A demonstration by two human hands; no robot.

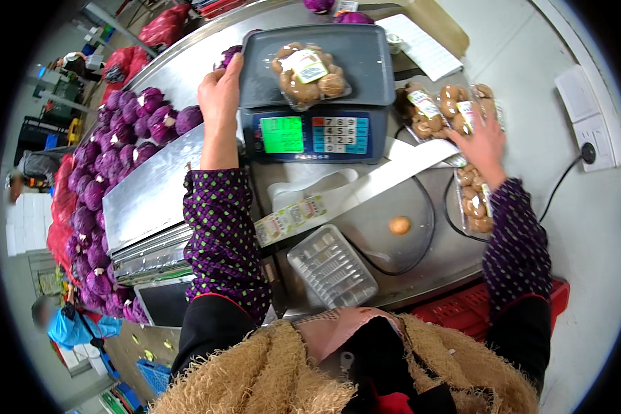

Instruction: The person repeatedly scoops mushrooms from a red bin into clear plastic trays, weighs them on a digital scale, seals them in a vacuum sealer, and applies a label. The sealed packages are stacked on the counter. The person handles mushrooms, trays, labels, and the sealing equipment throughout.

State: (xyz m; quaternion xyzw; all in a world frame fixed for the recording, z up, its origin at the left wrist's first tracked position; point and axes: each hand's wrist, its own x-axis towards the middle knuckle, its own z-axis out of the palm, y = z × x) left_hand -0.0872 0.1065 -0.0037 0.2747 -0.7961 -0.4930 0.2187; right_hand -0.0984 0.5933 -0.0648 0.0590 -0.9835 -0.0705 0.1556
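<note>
Steel packing counter (421, 272) in a produce hall, purple cabbages (110, 159) heaped along its left side; on it a digital scale (310, 131) whose platform bears one wrapped mushroom pack (307, 74), plus an empty clear tray (331, 265), a loose mushroom (399, 225) and a white label strip (366, 190). Left hand (219, 93): fingers curled together over the scale platform's left edge, touching it, the weighed pack just beside them to the right. Right hand (483, 141): fingers spread apart, resting flat on wrapped mushroom packs (455, 103) stacked right of the scale, those packs lying directly under the fingertips.
</note>
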